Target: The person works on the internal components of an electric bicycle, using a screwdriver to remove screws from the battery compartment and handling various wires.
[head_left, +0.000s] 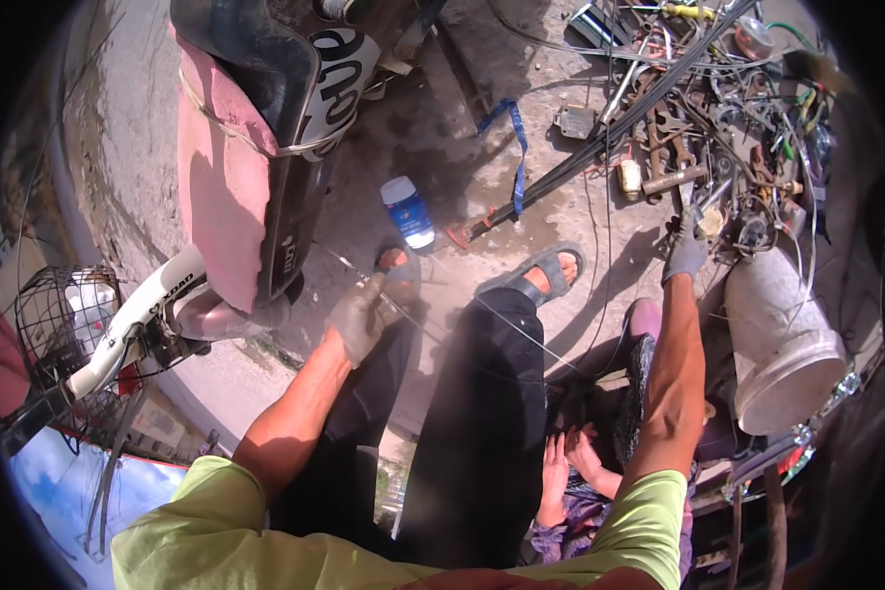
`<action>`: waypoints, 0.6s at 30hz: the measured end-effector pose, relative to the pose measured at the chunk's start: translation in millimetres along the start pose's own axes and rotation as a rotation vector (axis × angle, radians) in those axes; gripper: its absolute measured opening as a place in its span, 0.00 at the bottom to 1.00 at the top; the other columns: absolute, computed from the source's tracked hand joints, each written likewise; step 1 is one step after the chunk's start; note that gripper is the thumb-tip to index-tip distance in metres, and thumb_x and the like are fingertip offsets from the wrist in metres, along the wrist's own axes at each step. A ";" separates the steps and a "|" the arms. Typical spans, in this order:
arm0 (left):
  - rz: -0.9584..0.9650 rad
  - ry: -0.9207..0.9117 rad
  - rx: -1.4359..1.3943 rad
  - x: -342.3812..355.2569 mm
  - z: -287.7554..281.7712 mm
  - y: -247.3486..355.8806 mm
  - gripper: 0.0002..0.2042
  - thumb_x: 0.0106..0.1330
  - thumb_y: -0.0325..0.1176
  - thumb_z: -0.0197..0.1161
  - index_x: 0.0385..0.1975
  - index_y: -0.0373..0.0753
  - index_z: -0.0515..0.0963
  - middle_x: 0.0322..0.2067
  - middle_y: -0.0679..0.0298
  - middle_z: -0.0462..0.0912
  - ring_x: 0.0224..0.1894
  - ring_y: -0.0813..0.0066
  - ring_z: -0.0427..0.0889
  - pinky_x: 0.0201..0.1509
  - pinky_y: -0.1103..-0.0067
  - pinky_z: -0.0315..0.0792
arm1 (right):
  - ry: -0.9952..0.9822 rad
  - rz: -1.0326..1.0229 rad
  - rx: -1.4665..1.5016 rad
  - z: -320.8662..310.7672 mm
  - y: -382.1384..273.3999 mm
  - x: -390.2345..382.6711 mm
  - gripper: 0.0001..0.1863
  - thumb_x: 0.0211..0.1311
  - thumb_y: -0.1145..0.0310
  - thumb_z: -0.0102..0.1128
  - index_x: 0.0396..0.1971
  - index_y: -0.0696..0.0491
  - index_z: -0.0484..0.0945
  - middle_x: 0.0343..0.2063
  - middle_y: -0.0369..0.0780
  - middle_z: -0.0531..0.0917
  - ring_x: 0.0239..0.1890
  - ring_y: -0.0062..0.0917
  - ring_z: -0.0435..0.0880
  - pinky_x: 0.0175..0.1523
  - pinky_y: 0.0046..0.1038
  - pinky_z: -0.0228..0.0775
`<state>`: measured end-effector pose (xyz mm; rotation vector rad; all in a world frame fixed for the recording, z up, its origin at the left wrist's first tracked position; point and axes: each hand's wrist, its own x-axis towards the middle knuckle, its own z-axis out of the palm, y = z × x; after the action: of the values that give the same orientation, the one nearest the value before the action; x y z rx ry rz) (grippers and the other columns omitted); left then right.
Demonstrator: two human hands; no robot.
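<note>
Two hands: left hand (361, 317) pinching thin wire (506, 324); right hand (684, 252) closed among scrap tools (718, 128).

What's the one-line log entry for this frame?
left hand: pinching thin wire | right hand: reaching into tool pile | nearby: bottle, bucket, bike

Far left, a pink cushion (221, 187) under a black saddle (256, 49); a blue-and-white bottle (406, 211); grey sandals (546, 270); near, lime-green sleeves (226, 521); a white bucket (782, 339) right.
</note>
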<state>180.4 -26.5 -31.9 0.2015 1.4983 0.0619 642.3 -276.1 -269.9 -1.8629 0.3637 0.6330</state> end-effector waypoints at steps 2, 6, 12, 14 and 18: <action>0.008 0.012 0.007 -4.9 0.2 2.3 0.20 0.79 0.46 0.52 0.43 0.32 0.79 0.42 0.54 0.85 0.45 0.63 0.83 0.54 0.68 0.76 | -0.044 0.105 0.011 4.4 -14.9 -21.5 0.16 0.68 0.53 0.67 0.34 0.52 0.79 0.25 0.34 0.83 0.23 0.17 0.80 0.27 0.20 0.72; -0.042 -0.005 0.033 0.9 -0.5 3.5 0.21 0.78 0.48 0.51 0.43 0.32 0.79 0.43 0.55 0.85 0.46 0.64 0.83 0.55 0.68 0.75 | -0.146 0.166 0.090 -37.9 -12.5 -25.5 0.19 0.68 0.50 0.66 0.39 0.53 0.78 0.27 0.34 0.82 0.27 0.18 0.83 0.33 0.24 0.81; -0.001 -0.029 0.051 12.2 -18.6 -5.6 0.21 0.79 0.47 0.50 0.42 0.32 0.80 0.41 0.55 0.85 0.47 0.64 0.83 0.57 0.68 0.75 | -0.204 0.086 -0.091 -43.6 -35.3 -41.2 0.19 0.71 0.48 0.61 0.41 0.51 0.77 0.31 0.36 0.82 0.30 0.21 0.82 0.37 0.22 0.76; 0.002 -0.023 0.060 9.0 -20.5 -6.8 0.21 0.80 0.46 0.48 0.42 0.31 0.80 0.41 0.55 0.85 0.47 0.64 0.83 0.58 0.67 0.75 | -0.542 0.400 0.361 -33.8 -36.3 -44.6 0.22 0.73 0.44 0.53 0.42 0.50 0.78 0.33 0.38 0.82 0.36 0.27 0.83 0.40 0.25 0.74; 0.011 0.011 0.016 14.2 -41.8 -18.5 0.21 0.81 0.43 0.46 0.42 0.30 0.80 0.41 0.54 0.84 0.47 0.63 0.83 0.57 0.66 0.75 | -0.473 0.480 0.278 -21.6 -32.1 -75.6 0.23 0.75 0.45 0.49 0.46 0.50 0.78 0.37 0.41 0.84 0.40 0.35 0.86 0.44 0.29 0.77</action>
<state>138.3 -38.4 -51.6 0.2227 1.5086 0.0603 603.3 -287.9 -195.3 -1.3096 0.5560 1.2504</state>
